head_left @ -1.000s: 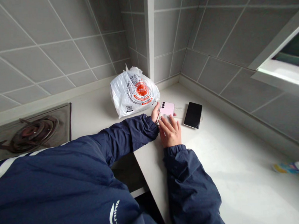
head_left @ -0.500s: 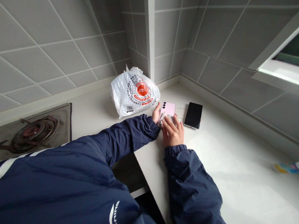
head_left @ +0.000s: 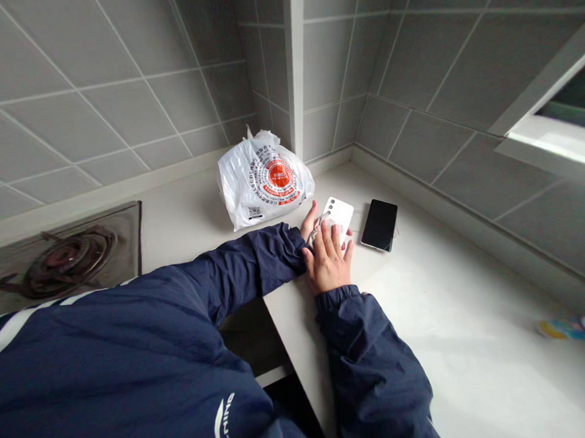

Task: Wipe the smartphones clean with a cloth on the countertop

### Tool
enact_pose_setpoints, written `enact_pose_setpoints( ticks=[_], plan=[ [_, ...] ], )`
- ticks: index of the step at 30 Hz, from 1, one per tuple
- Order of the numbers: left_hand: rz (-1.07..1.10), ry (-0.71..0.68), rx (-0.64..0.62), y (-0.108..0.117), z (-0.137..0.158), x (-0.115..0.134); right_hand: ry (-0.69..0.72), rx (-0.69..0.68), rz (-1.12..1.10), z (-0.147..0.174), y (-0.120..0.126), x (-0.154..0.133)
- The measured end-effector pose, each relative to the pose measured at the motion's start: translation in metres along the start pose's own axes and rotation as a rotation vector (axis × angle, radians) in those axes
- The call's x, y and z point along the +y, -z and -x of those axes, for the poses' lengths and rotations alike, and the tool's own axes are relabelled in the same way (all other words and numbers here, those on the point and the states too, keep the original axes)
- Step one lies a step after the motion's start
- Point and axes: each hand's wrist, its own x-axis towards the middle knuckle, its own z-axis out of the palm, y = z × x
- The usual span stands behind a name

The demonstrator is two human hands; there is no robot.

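My left hand [head_left: 309, 221] grips a smartphone [head_left: 342, 210] from below, back side up, with its camera lenses at the upper left. The phone's back looks nearly white under the light. Over its lower part lies my right hand [head_left: 330, 263], fingers extended and pressing a crumpled whitish cloth [head_left: 318, 229] against the phone. Much of the cloth is hidden under those fingers. To the right, a second phone [head_left: 380, 225] with a black screen lies face up on the counter, apart from both hands.
A white plastic bag [head_left: 264, 181] with red and black print stands behind my left hand. At the left is a gas stove [head_left: 59, 255]. A blurred, colourful packet or bottle [head_left: 575, 328] lies far right on the white counter [head_left: 461, 340]. An open cabinet space [head_left: 253, 335] shows below.
My right hand has shifted slightly left and its fingers lie flatter. The held phone has tilted and moved a little right, its back turning from pink to near white.
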Motion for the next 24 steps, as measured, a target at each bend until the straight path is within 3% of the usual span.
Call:
enact_pose_setpoints(
  ticks=[8,13,17,24],
  plan=[
    [0.035,-0.064,-0.026,-0.011,-0.009,-0.008,-0.088,0.024,0.035,-0.010,0.007,0.034],
    [-0.065,0.023,0.008,-0.009,-0.004,0.000,-0.103,0.051,0.023,-0.009,0.007,0.015],
    [-0.098,0.085,0.023,-0.008,0.003,0.005,0.014,0.047,-0.041,-0.005,0.006,-0.002],
    [-0.083,-0.012,0.071,-0.004,-0.014,0.009,-0.009,0.131,-0.003,-0.003,0.003,0.017]
  ],
)
